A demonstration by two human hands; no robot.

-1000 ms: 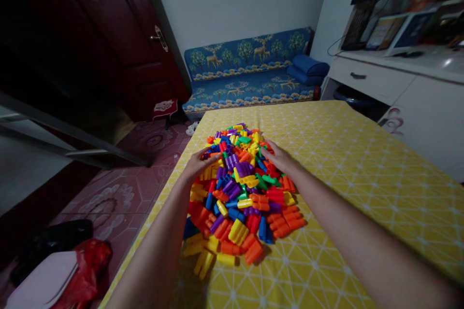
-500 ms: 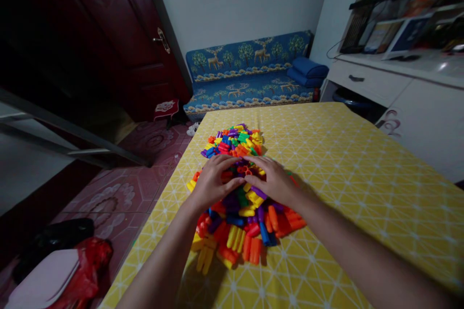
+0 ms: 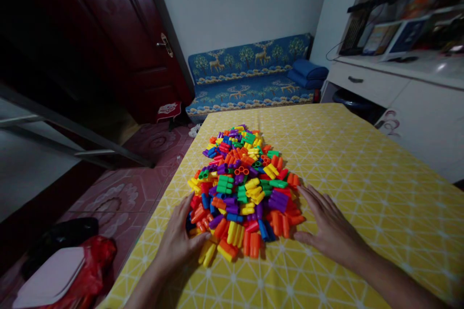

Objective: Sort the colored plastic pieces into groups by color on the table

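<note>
We bracket a heap of multicoloured plastic pieces (image 3: 243, 193) on a yellow-covered table (image 3: 348, 154), left hand (image 3: 177, 241) and right hand (image 3: 331, 229) at its 2 near sides, each grip spread, grasping nothing. The step looks like cupping the heap; the next move, we judge, calls for even inward pressure. Loose edge pieces could scatter. Beyond sits a blue sofa (image 3: 250, 91).

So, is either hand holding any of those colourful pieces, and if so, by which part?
Nothing appears held: the left hand and right hand are open, at opposite sides of the colourful pile. Whether either touches it is unclear.
</note>
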